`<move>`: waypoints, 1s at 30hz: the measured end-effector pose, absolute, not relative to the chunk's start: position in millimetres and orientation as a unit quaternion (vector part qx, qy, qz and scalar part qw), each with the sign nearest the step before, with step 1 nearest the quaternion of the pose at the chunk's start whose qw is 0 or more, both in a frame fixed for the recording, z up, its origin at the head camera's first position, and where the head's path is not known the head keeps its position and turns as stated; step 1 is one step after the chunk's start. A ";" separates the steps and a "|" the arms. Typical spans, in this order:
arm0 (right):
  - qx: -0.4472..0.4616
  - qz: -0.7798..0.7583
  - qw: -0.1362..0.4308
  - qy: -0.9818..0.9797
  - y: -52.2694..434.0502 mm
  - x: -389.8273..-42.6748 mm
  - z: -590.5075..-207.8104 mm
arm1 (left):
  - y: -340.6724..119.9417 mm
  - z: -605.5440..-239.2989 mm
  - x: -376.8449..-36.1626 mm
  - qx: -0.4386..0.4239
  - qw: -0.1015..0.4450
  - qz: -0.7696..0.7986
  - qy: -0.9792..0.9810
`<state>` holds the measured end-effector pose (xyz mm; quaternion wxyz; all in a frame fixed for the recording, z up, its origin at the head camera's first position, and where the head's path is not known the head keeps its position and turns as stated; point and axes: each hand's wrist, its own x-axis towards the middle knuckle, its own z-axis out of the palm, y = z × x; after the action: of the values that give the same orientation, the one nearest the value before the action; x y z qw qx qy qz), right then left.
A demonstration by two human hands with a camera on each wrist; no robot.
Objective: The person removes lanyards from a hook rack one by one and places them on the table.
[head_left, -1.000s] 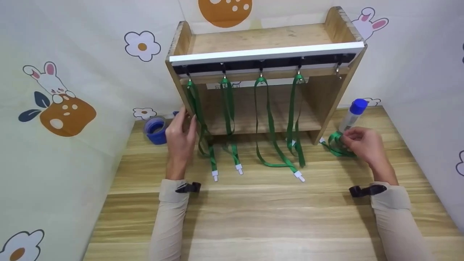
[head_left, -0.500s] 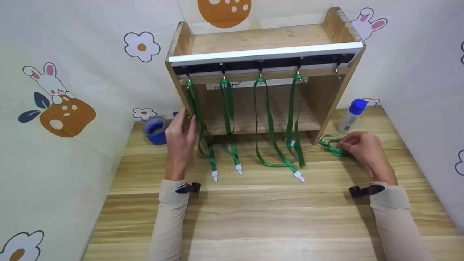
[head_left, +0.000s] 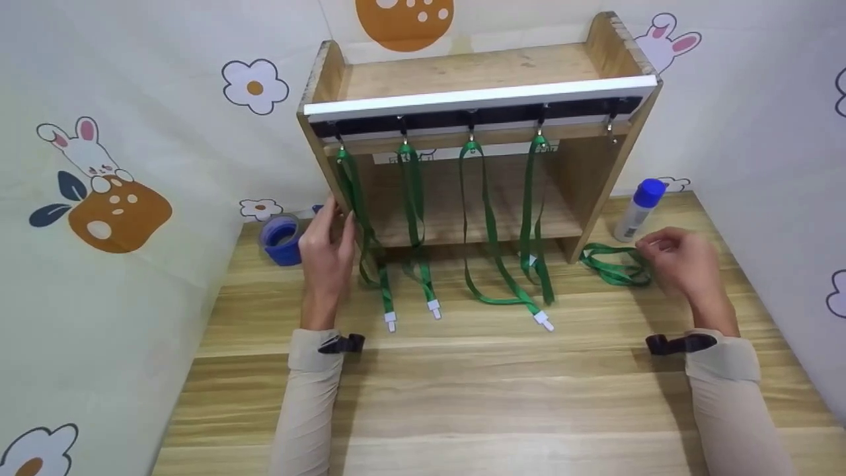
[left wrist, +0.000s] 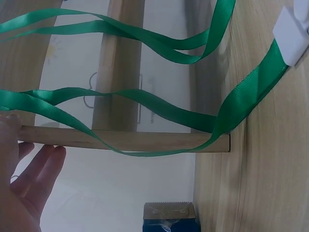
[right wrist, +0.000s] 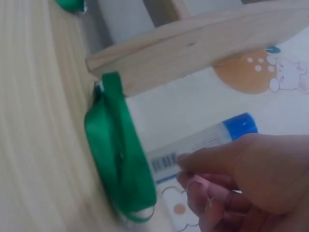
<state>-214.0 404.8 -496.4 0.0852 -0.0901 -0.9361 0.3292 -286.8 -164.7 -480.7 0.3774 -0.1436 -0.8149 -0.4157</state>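
**Four lanyards hung, fifth loose on desk, last hook empty**

Blue tape roll (head_left: 282, 231) sits near the desk's (head_left: 462, 383) far left corner, just beside the wooden shelf unit (head_left: 476, 73). Left hand (head_left: 327, 254) rests against the shelf unit's left side panel, fingers (left wrist: 46, 164) straight and relaxed, gripping nothing; it is just beside the leftmost hanging lanyard (head_left: 363, 231).

A hook rail under the white strip runs across the shelf unit's front. Going along it: four green lanyards hang from the first four hooks, the second lanyard (head_left: 415, 218), third lanyard (head_left: 489, 264) and fourth lanyard (head_left: 537, 225) trailing down with white clips lying on the desk near the shelf unit's front edge. Fifth hook (head_left: 613, 129), at the rail's right end, has nothing on it.

Loose lanyard (head_left: 611, 264) lies in a heap on the desk at the shelf unit's right front corner, toward the desk's right edge. Right hand (head_left: 684, 264) hovers just beside it, fingers (right wrist: 212, 162) loosely curled; wrist view shows a gap between fingertips and strap, so it holds nothing. Glue bottle with blue cap (head_left: 638, 208) stands behind the heap, near the desk's far right corner.

Judged progress: four of five hooks filled. Left to do: grip the loose lanyard, lift it, loop it on the fifth hook.
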 end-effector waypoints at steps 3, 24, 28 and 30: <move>-0.069 0.346 0.110 -0.929 389.1 -213.2 -483.6 | -165.1 -481.0 -286.2 -0.142 0.377 -0.415 -0.816; 0.076 0.482 0.251 -0.836 237.3 -197.9 -445.4 | -164.5 -482.8 -288.1 -0.147 0.391 -0.415 -0.808; 0.070 0.488 0.272 -0.827 223.3 -205.0 -448.9 | -163.4 -482.4 -287.3 -0.150 0.389 -0.420 -0.806; 0.071 0.487 0.283 -0.823 218.9 -209.2 -450.1 | -162.9 -482.4 -287.2 -0.150 0.388 -0.420 -0.806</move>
<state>-209.2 218.9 -450.1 0.2830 0.0708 -0.8230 0.4875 -287.2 -162.9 -482.4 0.3884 -0.1505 -0.8063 -0.4199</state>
